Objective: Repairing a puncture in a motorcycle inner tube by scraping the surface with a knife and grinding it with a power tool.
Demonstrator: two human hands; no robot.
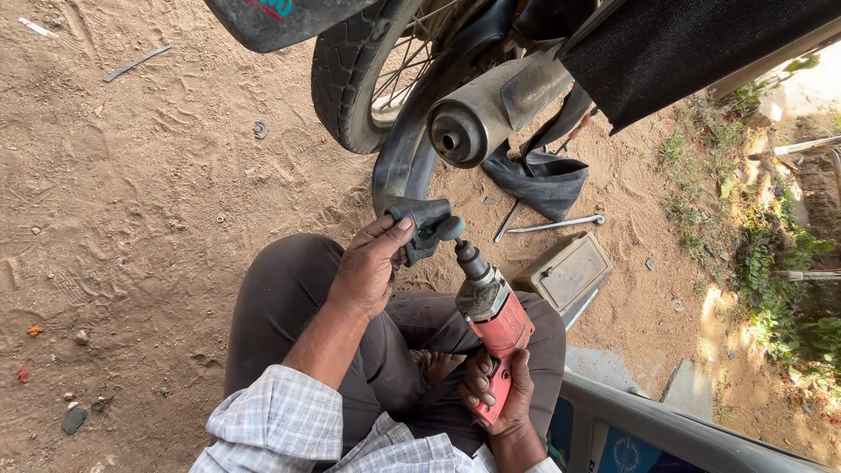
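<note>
We're crouched on bare sandy ground (158,201) behind a motorcycle, knees up, dark trousers, checked shirt sleeves. Left hand (368,267) is closed around a fold of black rubber inner tube (419,219), thumb on top, pinching it tight; the tube runs up from the grip in a curve toward the rear wheel (350,83) and the chrome exhaust muffler (477,118) above. Right hand (499,394) is wrapped fully round the handle of a red power drill (495,320), fingers curled across the grip. Drill points up and away from us, its rounded grey buffing head (451,229) touching the pinched patch of tube just beside the left thumb. Behind the drill, a grey metal box (569,273) lies flat on the dirt; a long steel rod tool (556,225) lies just past it, near a slack heap of black rubber (543,180) under the muffler. A small washer (260,129) sits alone on the sand well left of the wheel. Weeds (771,263) along the right edge.
</note>
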